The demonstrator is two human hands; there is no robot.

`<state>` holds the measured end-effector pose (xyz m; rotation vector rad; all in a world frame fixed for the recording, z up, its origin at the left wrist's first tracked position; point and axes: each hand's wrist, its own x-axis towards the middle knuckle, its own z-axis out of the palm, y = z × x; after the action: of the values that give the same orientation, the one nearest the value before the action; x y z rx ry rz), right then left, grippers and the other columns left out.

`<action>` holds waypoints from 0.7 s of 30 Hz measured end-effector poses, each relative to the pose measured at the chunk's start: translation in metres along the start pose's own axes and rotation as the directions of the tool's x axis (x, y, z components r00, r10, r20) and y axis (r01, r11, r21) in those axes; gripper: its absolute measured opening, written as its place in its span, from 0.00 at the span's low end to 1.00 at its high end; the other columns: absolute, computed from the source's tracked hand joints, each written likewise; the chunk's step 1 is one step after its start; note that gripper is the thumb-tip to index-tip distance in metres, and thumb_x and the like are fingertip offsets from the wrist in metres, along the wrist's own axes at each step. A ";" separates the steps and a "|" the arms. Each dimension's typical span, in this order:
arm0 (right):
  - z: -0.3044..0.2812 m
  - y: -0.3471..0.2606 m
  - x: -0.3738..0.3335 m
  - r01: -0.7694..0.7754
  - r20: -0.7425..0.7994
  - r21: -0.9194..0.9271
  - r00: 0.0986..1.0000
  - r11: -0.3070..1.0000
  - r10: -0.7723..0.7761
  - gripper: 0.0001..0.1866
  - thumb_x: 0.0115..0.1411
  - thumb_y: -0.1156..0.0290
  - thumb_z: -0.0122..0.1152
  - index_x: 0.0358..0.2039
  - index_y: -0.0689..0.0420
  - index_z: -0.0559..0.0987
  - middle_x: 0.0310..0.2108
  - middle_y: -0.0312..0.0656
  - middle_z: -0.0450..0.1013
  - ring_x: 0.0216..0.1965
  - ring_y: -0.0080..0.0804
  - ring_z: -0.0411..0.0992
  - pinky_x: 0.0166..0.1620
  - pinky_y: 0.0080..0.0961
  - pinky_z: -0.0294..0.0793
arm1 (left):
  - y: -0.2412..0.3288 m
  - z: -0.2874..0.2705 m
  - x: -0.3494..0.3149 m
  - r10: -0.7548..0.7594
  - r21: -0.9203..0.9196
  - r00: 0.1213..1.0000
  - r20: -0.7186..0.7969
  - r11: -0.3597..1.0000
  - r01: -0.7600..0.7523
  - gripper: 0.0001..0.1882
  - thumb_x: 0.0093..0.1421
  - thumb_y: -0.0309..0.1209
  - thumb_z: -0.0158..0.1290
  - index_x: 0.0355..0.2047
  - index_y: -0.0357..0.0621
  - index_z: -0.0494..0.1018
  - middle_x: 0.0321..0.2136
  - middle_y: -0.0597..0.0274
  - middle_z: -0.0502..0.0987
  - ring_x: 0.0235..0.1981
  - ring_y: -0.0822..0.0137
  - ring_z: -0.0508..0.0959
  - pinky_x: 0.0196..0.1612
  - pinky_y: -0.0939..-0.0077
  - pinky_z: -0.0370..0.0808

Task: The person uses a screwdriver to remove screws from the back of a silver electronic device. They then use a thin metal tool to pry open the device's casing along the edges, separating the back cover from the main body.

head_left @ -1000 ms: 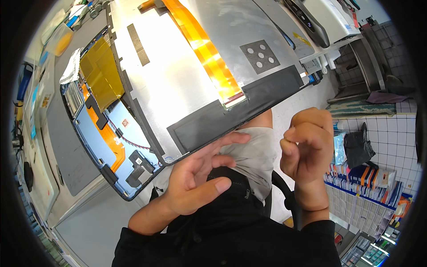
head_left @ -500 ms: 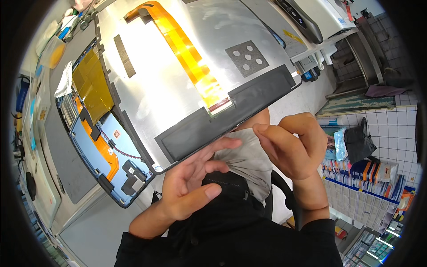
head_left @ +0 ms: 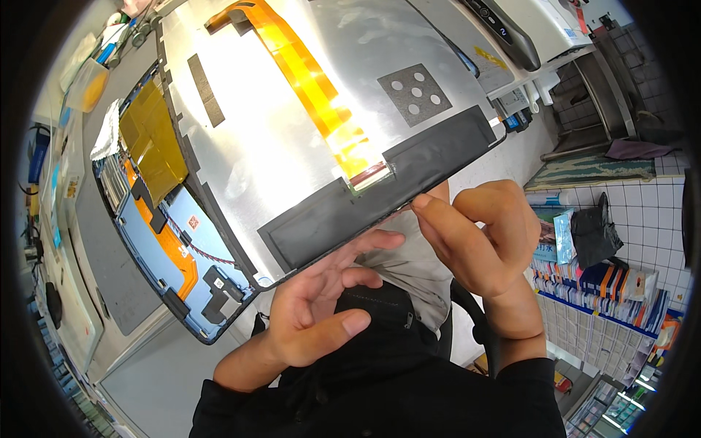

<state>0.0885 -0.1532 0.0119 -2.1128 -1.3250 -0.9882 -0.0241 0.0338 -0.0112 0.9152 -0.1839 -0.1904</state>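
Observation:
A large display panel (head_left: 255,157) lies metal back up, jutting over the table's near edge. It carries an orange ribbon cable (head_left: 310,91) and a wide black tape strip (head_left: 431,146) along its near edge. My left hand (head_left: 314,306) is open, palm up, with its fingers by the underside of that edge; whether they touch it I cannot tell. Thumb and fingertips of my right hand (head_left: 482,233) are pinched together at the same edge, right of its middle. What they pinch is hidden. Partly under the panel sits the opened blue device housing (head_left: 157,241) with a yellow-taped part (head_left: 155,139).
A grey mat (head_left: 120,263) lies under the housing at left. A dark handheld tool (head_left: 504,33) with a lit display rests on a white machine (head_left: 558,33) at the back right. To the right stand a chair (head_left: 599,95) and a rack of packets (head_left: 599,299).
My right hand's pinched fingertips have come up against the panel's edge. My left hand has shifted slightly right. The panel appears slightly lower and further right in view.

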 end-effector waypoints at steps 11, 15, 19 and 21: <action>-0.007 -0.008 0.003 -0.054 0.119 0.016 0.992 0.998 0.051 0.21 0.39 0.81 0.74 0.36 0.53 0.81 0.25 0.33 0.64 0.22 0.29 0.65 0.21 0.23 0.62 | 0.000 -0.004 -0.001 -0.007 0.033 0.999 0.038 0.999 0.006 0.39 0.56 0.20 0.49 0.68 0.38 0.49 0.68 0.41 0.51 0.67 0.51 0.57 0.56 0.66 0.64; -0.009 -0.008 0.008 -0.050 0.153 0.010 0.987 0.999 0.048 0.20 0.39 0.82 0.73 0.35 0.54 0.80 0.25 0.33 0.65 0.22 0.30 0.66 0.21 0.24 0.63 | 0.001 -0.003 -0.001 -0.016 0.030 0.999 0.036 0.999 0.015 0.40 0.56 0.20 0.49 0.68 0.38 0.48 0.67 0.42 0.51 0.67 0.51 0.56 0.56 0.66 0.63; -0.009 -0.009 0.011 -0.054 0.166 -0.008 0.985 0.999 0.054 0.18 0.40 0.83 0.71 0.34 0.54 0.80 0.24 0.34 0.66 0.21 0.30 0.66 0.21 0.24 0.64 | 0.001 -0.005 -0.001 -0.010 0.037 0.999 0.047 0.999 0.008 0.40 0.56 0.20 0.50 0.68 0.38 0.48 0.67 0.42 0.52 0.68 0.51 0.55 0.56 0.65 0.63; -0.008 -0.009 0.011 -0.055 0.162 -0.015 0.985 0.998 0.056 0.17 0.41 0.84 0.70 0.33 0.54 0.80 0.24 0.34 0.67 0.21 0.30 0.66 0.21 0.24 0.64 | 0.000 -0.005 -0.001 -0.010 0.041 0.999 0.052 0.999 0.008 0.40 0.56 0.20 0.50 0.68 0.37 0.48 0.67 0.42 0.52 0.68 0.51 0.55 0.56 0.66 0.63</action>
<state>0.0809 -0.1482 0.0260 -2.2662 -1.3311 -0.8167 -0.0239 0.0385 -0.0141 0.9525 -0.2323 -0.2197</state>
